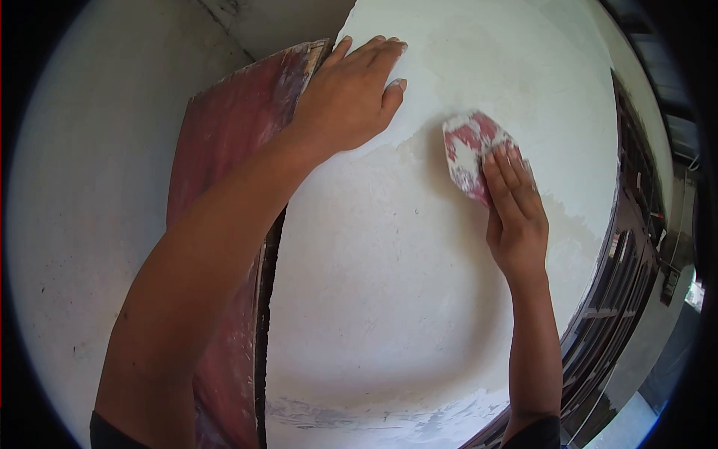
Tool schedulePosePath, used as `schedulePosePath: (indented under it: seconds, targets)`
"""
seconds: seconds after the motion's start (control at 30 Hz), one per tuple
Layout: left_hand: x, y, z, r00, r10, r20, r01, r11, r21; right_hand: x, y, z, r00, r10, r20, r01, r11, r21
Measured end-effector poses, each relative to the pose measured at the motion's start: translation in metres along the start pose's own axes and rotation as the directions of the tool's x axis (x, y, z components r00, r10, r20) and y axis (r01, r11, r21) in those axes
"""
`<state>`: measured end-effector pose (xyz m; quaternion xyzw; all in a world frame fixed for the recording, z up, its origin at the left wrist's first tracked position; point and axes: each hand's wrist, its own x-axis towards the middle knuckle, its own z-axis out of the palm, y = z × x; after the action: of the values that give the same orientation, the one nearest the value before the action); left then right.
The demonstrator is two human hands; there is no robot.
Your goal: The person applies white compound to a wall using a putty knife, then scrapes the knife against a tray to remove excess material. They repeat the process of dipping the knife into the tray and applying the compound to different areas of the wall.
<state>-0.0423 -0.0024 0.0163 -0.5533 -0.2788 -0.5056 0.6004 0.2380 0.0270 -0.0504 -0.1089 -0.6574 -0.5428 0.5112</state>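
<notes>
My right hand (516,213) presses a red sheet of sandpaper (467,146), smeared with white, against the pale wall (389,262). Its fingers lie over the sheet's right part, and the thumb is mostly hidden. Higher up and to the left, my left hand (355,93) rests with stretched fingers on the wall's left edge, next to the top corner of a red wooden panel (232,127). Nothing shows in that hand, and its fingertips carry white dust. Damp-looking patches and thin marks show on the wall.
The red panel stands along the wall's left side, with a dark gap (263,352) between them. Another pale wall (97,209) is farther left. Dark window bars (617,284) run down the right side. Grey streaks (359,415) mark the lower wall.
</notes>
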Motion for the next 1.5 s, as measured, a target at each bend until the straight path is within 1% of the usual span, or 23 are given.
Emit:
schedulePosePath:
  seconds: [0.07, 0.13, 0.2, 0.27, 0.4, 0.43, 0.5, 0.53, 0.6, 0.63, 0.7, 0.8, 0.87, 0.93, 1.03, 1.07, 1.13, 1.2, 1.27, 1.33, 1.4, 1.47, 1.5]
  targets:
    - [0.000, 0.000, 0.001, 1.000, 0.003, -0.009, -0.002, 1.000, 0.004, 0.012, 0.002, 0.008, 1.000, -0.023, 0.001, 0.023, 1.000, -0.007]
    - [0.000, -0.001, 0.000, 1.000, 0.005, -0.013, -0.005, 1.000, 0.003, 0.013, 0.002, 0.016, 0.992, 0.006, 0.123, -0.010, 0.999, 0.035]
    - [-0.001, 0.001, 0.001, 1.000, 0.005, -0.016, -0.005, 1.000, 0.005, 0.001, 0.002, 0.011, 0.993, 0.014, 0.116, -0.021, 0.998, 0.062]
    - [0.000, 0.000, 0.001, 1.000, 0.004, -0.024, -0.003, 1.000, 0.025, -0.011, 0.002, 0.003, 0.987, 0.000, 0.158, -0.010, 0.998, 0.062]
    - [-0.002, 0.002, 0.000, 1.000, 0.005, -0.025, -0.005, 1.000, 0.002, -0.001, -0.008, -0.003, 1.000, -0.012, 0.026, 0.009, 0.997, 0.077]
    - [-0.001, 0.002, 0.000, 1.000, 0.012, -0.026, -0.012, 1.000, -0.006, 0.005, -0.010, -0.002, 1.000, -0.012, 0.019, 0.010, 0.997, 0.073]
    - [-0.001, 0.002, -0.001, 0.999, 0.015, -0.042, -0.015, 1.000, -0.003, 0.024, -0.015, 0.004, 0.995, -0.095, 0.035, 0.092, 0.993, 0.076]
    - [-0.001, 0.002, -0.002, 0.999, 0.011, -0.032, -0.011, 1.000, -0.009, 0.025, -0.017, 0.008, 0.988, -0.109, 0.105, 0.099, 0.990, 0.096]
    - [0.000, 0.002, -0.001, 1.000, 0.014, -0.022, -0.014, 1.000, -0.019, 0.011, -0.020, 0.013, 0.979, -0.106, 0.171, 0.083, 0.987, 0.136]
    - [-0.001, 0.002, -0.001, 0.999, 0.027, -0.042, -0.027, 1.000, -0.005, 0.001, -0.021, 0.010, 0.973, -0.112, 0.204, 0.090, 0.990, 0.112]
    - [0.001, 0.001, 0.000, 0.996, 0.038, -0.077, -0.038, 0.999, 0.007, -0.020, -0.019, -0.003, 0.972, -0.121, 0.200, 0.108, 0.991, 0.077]
    - [-0.001, 0.003, 0.001, 0.998, 0.028, -0.064, -0.027, 1.000, 0.011, -0.028, -0.012, -0.010, 0.977, -0.140, 0.160, 0.136, 0.990, 0.035]
    - [0.000, 0.002, -0.001, 1.000, 0.001, -0.004, -0.001, 1.000, -0.028, -0.010, -0.002, -0.005, 0.993, -0.102, 0.067, 0.101, 0.995, 0.022]
    - [0.001, 0.002, -0.002, 1.000, 0.004, -0.007, -0.004, 1.000, -0.020, 0.008, 0.003, 0.003, 0.995, -0.072, 0.063, 0.070, 0.997, 0.032]
    - [0.001, 0.002, -0.002, 1.000, 0.005, -0.005, -0.005, 1.000, -0.018, 0.005, 0.002, 0.013, 0.986, -0.003, 0.168, -0.005, 0.999, 0.049]
    - [0.000, 0.002, -0.003, 1.000, 0.007, -0.003, -0.007, 1.000, -0.020, -0.004, -0.001, 0.008, 0.985, 0.000, 0.173, -0.008, 0.999, 0.048]
    - [0.000, 0.002, -0.003, 1.000, 0.014, -0.015, -0.014, 1.000, -0.008, -0.021, -0.007, -0.002, 0.967, 0.022, 0.253, -0.025, 1.000, 0.007]
    - [-0.001, 0.003, -0.001, 1.000, 0.023, -0.015, -0.023, 1.000, -0.001, -0.034, -0.011, -0.015, 0.962, 0.042, 0.270, -0.048, 0.999, 0.015]
    - [0.000, 0.004, -0.001, 0.999, 0.024, -0.023, -0.024, 1.000, 0.015, -0.036, -0.011, -0.026, 0.982, 0.016, 0.190, -0.013, 1.000, -0.016]
    - [-0.001, 0.003, -0.001, 1.000, 0.017, -0.013, -0.017, 1.000, 0.012, -0.024, -0.004, -0.022, 0.998, 0.026, 0.062, -0.025, 0.999, -0.026]
    - [-0.001, 0.003, -0.002, 1.000, 0.017, -0.002, -0.017, 1.000, 0.005, -0.004, 0.001, -0.012, 0.999, 0.034, 0.029, -0.030, 0.994, -0.106]
    - [-0.001, 0.003, -0.004, 1.000, 0.014, 0.008, -0.014, 1.000, 0.022, -0.002, 0.004, 0.008, 0.989, 0.087, 0.117, -0.068, 0.985, -0.156]
    - [-0.002, 0.004, -0.004, 1.000, 0.021, 0.010, -0.021, 1.000, 0.017, -0.007, -0.003, 0.014, 0.982, 0.119, 0.144, -0.105, 0.989, -0.099]
